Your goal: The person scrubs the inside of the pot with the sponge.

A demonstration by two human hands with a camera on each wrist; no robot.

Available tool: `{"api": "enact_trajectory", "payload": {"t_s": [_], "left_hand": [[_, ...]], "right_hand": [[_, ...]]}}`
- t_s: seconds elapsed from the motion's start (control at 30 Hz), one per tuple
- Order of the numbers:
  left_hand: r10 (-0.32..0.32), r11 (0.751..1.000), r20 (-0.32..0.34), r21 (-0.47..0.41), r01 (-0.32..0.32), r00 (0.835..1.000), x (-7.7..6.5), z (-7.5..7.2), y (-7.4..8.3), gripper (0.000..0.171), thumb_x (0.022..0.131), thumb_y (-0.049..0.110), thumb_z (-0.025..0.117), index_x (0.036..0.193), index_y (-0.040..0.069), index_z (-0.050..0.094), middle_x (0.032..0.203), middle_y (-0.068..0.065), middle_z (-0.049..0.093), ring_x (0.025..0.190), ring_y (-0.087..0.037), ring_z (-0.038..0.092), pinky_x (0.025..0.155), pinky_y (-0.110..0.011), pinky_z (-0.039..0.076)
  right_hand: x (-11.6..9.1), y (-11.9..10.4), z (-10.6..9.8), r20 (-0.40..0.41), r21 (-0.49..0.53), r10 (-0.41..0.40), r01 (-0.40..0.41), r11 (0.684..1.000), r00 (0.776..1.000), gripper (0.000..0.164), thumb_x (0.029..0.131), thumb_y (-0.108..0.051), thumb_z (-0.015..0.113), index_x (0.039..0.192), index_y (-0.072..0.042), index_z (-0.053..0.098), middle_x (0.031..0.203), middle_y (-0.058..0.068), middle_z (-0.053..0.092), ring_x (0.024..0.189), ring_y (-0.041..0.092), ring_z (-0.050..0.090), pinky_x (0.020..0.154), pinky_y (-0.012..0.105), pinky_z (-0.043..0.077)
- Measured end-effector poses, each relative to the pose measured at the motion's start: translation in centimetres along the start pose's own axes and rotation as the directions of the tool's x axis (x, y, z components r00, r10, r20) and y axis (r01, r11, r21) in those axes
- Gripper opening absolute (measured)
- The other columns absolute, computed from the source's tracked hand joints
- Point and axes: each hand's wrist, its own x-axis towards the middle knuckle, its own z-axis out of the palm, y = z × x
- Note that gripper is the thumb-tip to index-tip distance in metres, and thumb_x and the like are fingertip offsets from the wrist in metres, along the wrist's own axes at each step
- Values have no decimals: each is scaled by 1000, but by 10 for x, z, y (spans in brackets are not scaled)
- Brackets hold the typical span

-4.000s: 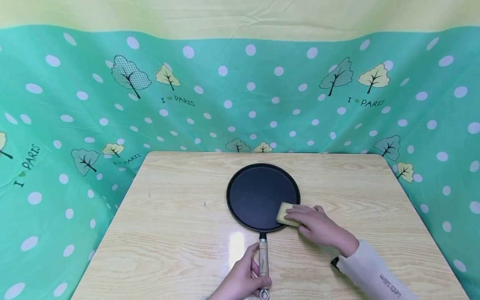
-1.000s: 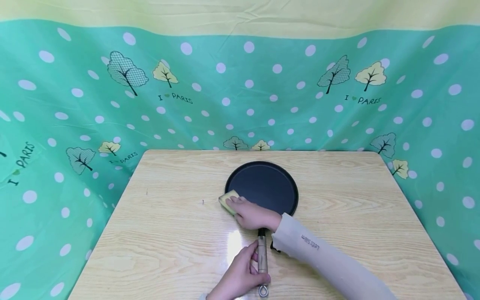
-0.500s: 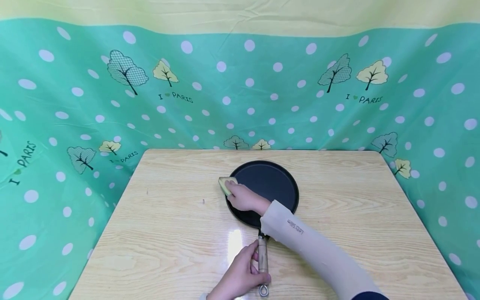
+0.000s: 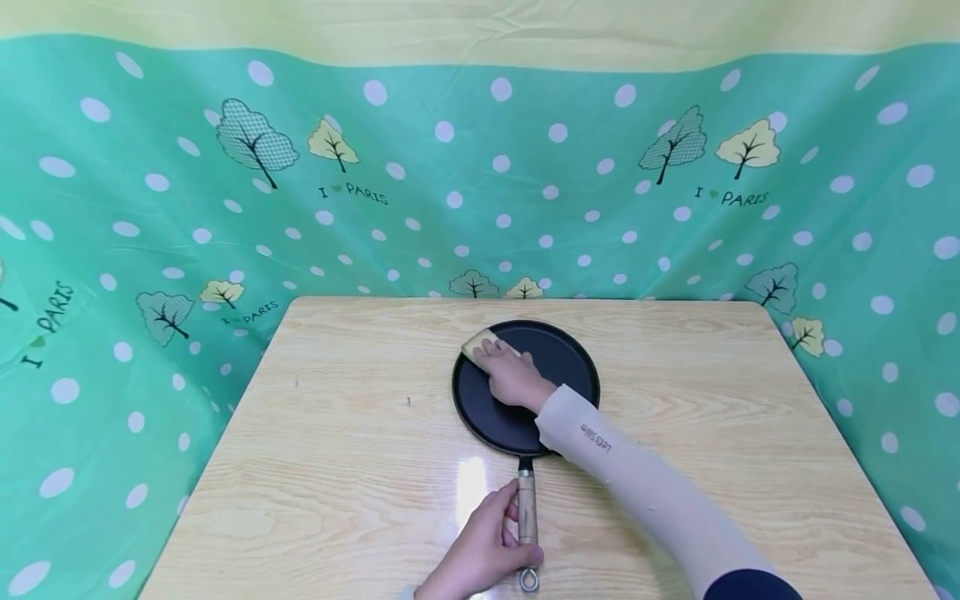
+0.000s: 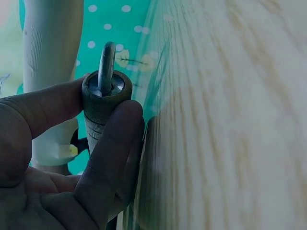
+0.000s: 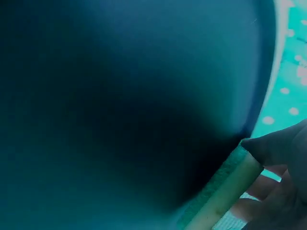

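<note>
A round black frying pan [image 4: 555,358] lies flat on the wooden table, its handle [image 4: 527,508] toward me. My left hand [image 4: 483,546] grips that wooden handle near its ringed end; the left wrist view shows thumb and fingers around the handle [image 5: 98,117] from both sides. At the pan's far left rim, my right hand [image 4: 513,373] holds a yellow sponge [image 4: 477,342] against the pan. In the right wrist view the sponge [image 6: 225,196] shows a green scouring side facing the pan surface [image 6: 120,120], with thumb and fingers pinching it.
The light wooden table [image 4: 337,467] extends around the pan on all sides. A green dotted curtain [image 4: 420,167] with printed trees hangs behind the table and along both sides. My right forearm's pale sleeve [image 4: 637,475] crosses over the table's right part.
My right hand has carried the sponge from the pan's lower right across to its left side, then up along the rim to the upper left. The left hand keeps its grip on the handle.
</note>
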Motion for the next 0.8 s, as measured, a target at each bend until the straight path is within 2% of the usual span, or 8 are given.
{"api": "enact_trajectory", "payload": {"t_s": [0.2,0.43,0.67,0.8], "left_hand": [[-45,999,11,-1,45,999,1,0,0,98,83,13,86,159,-13,29,111,-7,54,75,-8,62,67,-20,59],[-44,999,8,-11,44,999,2,1,0,97,83,11,85,159,-11,30,111,-8,55,71,-9,62,64,-20,58],[-56,998,10,-12,56,998,2,0,0,97,84,15,85,160,-10,30,111,-7,55,71,-8,61,63,-20,58],[-51,999,8,-5,51,999,2,0,0,95,86,14,85,160,-11,30,112,-7,55,69,-8,60,61,-21,59]], "right_hand": [[-1,12,-2,4,-144,-40,40,989,999,58,109,-2,49,165,-14,37,173,10,27,161,31,16,122,75,26],[0,11,-7,10,-315,-60,61,947,998,57,109,-8,55,163,-15,40,172,8,30,160,29,22,118,71,35],[-1,19,-8,16,-409,-75,75,909,997,54,111,-10,51,164,-14,39,172,10,27,159,30,23,116,71,38],[-2,26,-10,8,-419,-68,65,906,998,53,112,-11,51,164,-13,39,172,11,27,159,30,23,119,73,34]]}}
